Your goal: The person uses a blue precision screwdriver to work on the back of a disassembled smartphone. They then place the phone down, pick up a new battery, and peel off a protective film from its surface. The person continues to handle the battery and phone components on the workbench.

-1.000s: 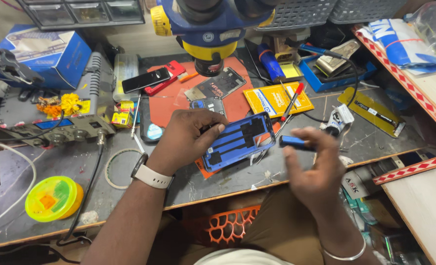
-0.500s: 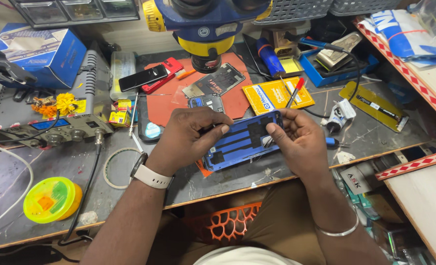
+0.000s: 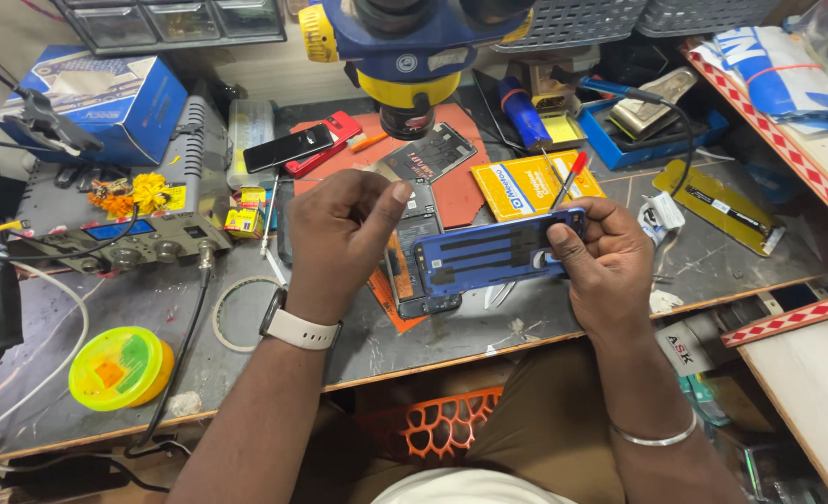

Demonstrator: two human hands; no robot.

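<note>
Right hand: the right hand (image 3: 608,266) grips the right end of the blue phone back cover (image 3: 496,254), thumb pressed on its face, fingers curled behind; a red-handled screwdriver (image 3: 568,179) sticks up at 12 o'clock from the same grip.
Left hand: the left hand (image 3: 337,238) hangs loosely curled with the thumb stretched toward the cover's left end; whether it touches the cover I cannot tell.
Cover: lifted and tilted, over the opened phone body (image 3: 418,257) lying on the bench.
Around: microscope head (image 3: 404,47) at 12 o'clock, over the red mat (image 3: 451,191); yellow card (image 3: 524,182) at 1 o'clock; blue tray (image 3: 633,140) further out at 1; black and red phones (image 3: 302,147) at 11; control unit (image 3: 120,238) at 9; green and yellow tub (image 3: 120,366) at 8.
Edges: the bench's (image 3: 199,322) front edge runs just below the wrists; a shelf with red-white trim (image 3: 787,317) closes the side at 3 o'clock.
Open room: bare bench between the tub and the left wrist.
Hidden: the cover hides part of the phone body; the screwdriver tip is too small to read.
</note>
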